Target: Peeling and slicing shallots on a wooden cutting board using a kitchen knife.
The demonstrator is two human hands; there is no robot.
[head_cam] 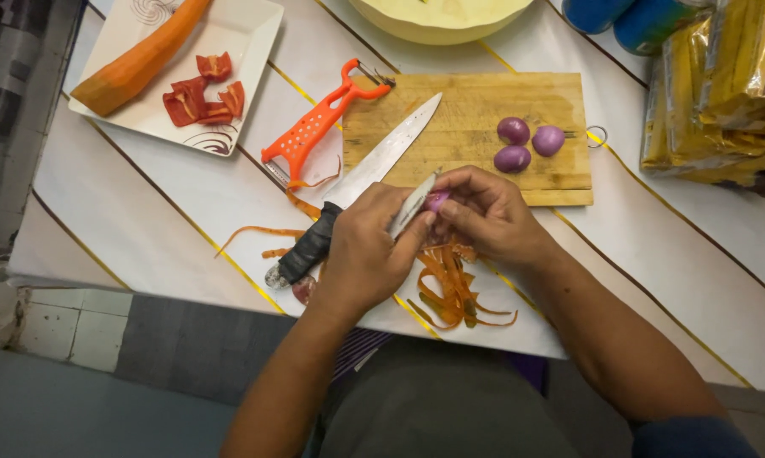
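Both hands are meeting at the centre of the frame, just below the cutting board. The left hand is curling shut around a small paring knife, and only the pale blade is showing; its handle is buried inside the fist. The right hand is pinching a small purple shallot between fingertips and thumb, and most of that shallot is hidden behind the fingers, so how much skin remains on it is hard to tell. The blade is touching the shallot.

Under the wrists, orange carrot peelings are lying in a loose heap on the white, gold-lined tabletop. A large chef's knife is resting diagonally, its dark handle partly covered by the left hand and its tip reaching onto the wooden cutting board. Three peeled shallots are sitting together on that board. An orange peeler is lying just left of the board. At upper left, a white square plate is carrying a peeled carrot and red pepper pieces. A yellow bowl is cut off by the top edge, and golden packets are crowding the upper right.
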